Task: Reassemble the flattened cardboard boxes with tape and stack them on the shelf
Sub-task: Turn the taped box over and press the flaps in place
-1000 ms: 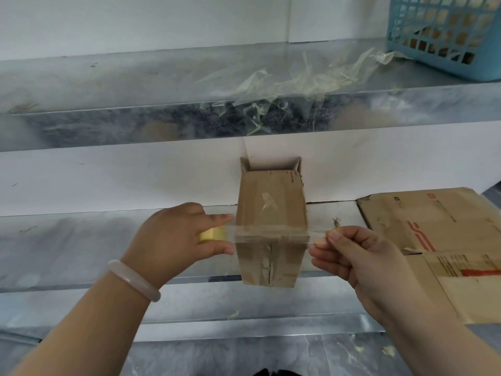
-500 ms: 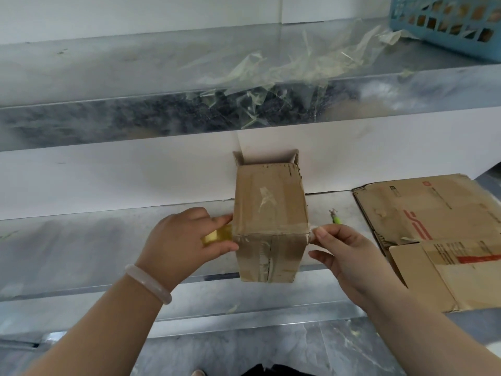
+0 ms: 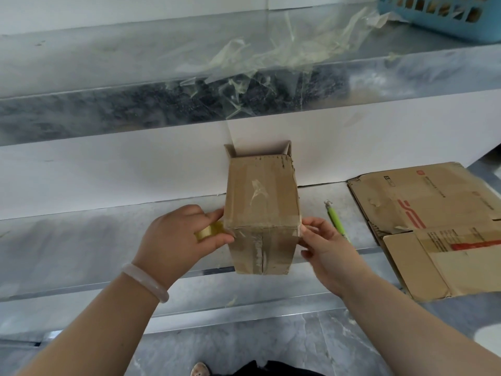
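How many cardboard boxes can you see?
2. One assembled cardboard box stands on the lower shelf between the left hand and right hand. One flattened cardboard box lies at the shelf's right end; more flat ones may hide under it.

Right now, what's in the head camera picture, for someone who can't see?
Two hands tape a small brown cardboard box on a metal shelf: left hand holds the yellowish tape roll, right hand pinches the clear tape. A flattened cardboard box and green pen lie beside it.

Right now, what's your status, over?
Left grip holds tape roll beside box. Right grip pinches tape end at its right edge. Box rests on shelf. Green pen nearby, clear.
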{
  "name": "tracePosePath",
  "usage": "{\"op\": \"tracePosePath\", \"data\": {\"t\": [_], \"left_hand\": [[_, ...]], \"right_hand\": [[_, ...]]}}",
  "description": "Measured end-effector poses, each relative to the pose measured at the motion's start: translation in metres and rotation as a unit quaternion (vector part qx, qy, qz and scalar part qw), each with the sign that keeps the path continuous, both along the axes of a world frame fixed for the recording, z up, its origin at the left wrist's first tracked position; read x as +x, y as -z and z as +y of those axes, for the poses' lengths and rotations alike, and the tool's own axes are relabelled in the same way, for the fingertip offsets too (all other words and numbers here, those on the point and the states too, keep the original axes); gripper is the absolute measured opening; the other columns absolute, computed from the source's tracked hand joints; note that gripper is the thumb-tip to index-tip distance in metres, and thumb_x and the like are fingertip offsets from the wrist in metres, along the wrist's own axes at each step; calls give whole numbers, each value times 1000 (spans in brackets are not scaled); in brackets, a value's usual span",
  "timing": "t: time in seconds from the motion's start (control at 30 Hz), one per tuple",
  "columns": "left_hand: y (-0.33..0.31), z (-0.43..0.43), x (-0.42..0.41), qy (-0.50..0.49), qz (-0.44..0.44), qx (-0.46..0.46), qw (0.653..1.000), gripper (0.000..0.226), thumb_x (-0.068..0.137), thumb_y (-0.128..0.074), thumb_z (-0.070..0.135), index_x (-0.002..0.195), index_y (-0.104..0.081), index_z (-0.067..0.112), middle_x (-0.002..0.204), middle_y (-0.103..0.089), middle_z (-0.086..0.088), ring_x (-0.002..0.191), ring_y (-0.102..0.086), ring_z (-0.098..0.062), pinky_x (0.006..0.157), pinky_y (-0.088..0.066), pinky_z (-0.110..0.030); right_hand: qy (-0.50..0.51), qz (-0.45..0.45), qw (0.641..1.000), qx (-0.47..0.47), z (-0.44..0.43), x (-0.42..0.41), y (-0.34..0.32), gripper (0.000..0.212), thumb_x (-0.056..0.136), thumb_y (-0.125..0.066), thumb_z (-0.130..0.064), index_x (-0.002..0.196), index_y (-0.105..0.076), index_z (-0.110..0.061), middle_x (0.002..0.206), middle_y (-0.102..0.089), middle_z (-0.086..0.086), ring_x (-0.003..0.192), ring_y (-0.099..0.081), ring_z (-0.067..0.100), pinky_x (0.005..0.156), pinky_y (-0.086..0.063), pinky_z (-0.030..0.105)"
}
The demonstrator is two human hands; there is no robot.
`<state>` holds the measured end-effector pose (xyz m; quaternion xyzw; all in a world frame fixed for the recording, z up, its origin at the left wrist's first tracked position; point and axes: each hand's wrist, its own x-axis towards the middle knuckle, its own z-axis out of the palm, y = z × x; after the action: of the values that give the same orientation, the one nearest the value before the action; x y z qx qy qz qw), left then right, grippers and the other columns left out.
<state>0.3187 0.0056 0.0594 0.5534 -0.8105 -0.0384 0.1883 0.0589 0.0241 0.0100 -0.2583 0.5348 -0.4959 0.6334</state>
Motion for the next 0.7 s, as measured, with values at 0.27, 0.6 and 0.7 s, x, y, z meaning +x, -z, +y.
{"op": "tracePosePath", "data": {"t": [0.27,0.6,0.7], "left_hand": [[-4,1,-1,-8,-13,7,1000,81,72,-17,89,122,-61,43,70,-46,19,65,-47,1,55,-31,-14],[-3,-5,3,9,-22,28,999,81,70,-19,89,125,-59,44,72,-45,20,69,-46,0,59,-33,-15],[-2,-5,4,11,-7,25,1000,85,70,-17,90,124,-61,41,71,-44,21,68,-46,1,59,-32,-13]], "right_hand": [[-119,526,659,-525,-11,-9,-17,40,103,-39,-39,137,-52,-22,144,-51,-6,143,-34,17,113,-33,36],[-204,638,486,-562,-24,-26,-20,51,97,-52,-32,146,-42,-19,151,-43,-1,145,-32,22,113,-33,50],[-189,685,458,-534,-20,-18,-42,47,99,-42,-44,137,-56,-20,142,-54,-2,136,-45,19,113,-33,52]]}}
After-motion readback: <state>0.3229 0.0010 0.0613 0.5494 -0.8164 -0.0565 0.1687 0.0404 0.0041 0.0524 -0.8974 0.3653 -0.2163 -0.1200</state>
